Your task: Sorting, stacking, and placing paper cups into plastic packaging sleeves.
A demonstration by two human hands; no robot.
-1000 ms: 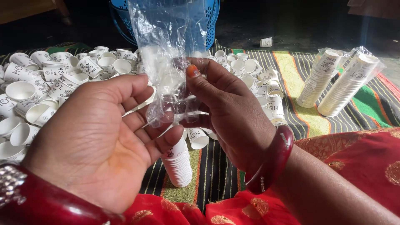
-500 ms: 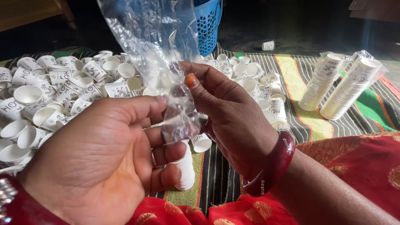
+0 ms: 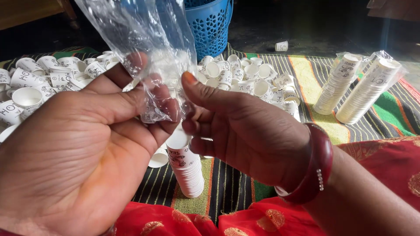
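My left hand [image 3: 74, 157] and my right hand [image 3: 240, 131] both pinch the lower edge of a clear plastic bag [image 3: 140, 48] that rises out of the top of the view. The left fingers sit partly inside the bag's mouth; the right thumb and fingers grip its other side. Below the hands a stack of white printed paper cups [image 3: 186, 164] leans on a striped mat [image 3: 306, 83], partly hidden behind my fingers. A dark red bangle is on my right wrist.
Several loose white paper cups [image 3: 39, 83] lie scattered across the mat at left and centre. Two bagged stacks of cups [image 3: 358, 89] lie at right. A blue perforated plastic basket [image 3: 210, 26] stands behind. Red patterned cloth [image 3: 385, 161] covers the near edge.
Both hands have shifted along the bag's lower edge; my left fingers have slid further into its mouth, spreading it. The cup stack below stays put.
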